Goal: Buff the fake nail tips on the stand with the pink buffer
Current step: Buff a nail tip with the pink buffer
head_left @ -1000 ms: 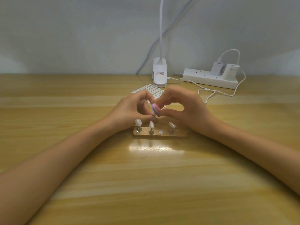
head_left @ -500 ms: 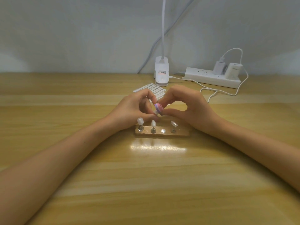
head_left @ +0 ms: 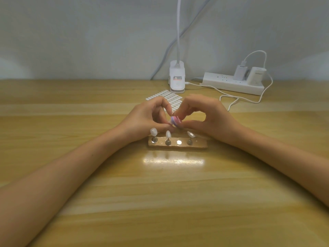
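A wooden stand (head_left: 197, 145) lies mid-table with three white nail tips on metal pegs: left (head_left: 153, 131), middle (head_left: 168, 134) and right (head_left: 191, 134). One round metal spot (head_left: 179, 142) between the last two is bare. Just behind the stand my two hands meet. My right hand (head_left: 213, 120) pinches the small pink buffer (head_left: 175, 121) between thumb and forefinger. My left hand (head_left: 142, 120) has its thumb and forefinger pinched on a small nail tip pressed against the buffer; that tip is mostly hidden.
A sheet of white adhesive tabs (head_left: 166, 97) lies behind my hands. Further back stand a white clip lamp base (head_left: 176, 81) and a white power strip (head_left: 231, 85) with plugged chargers; its cable (head_left: 231, 104) loops on the table to the right.
My hands stay together behind the stand. The buffer has shifted slightly against the pinched tip, and the view has drifted a little.
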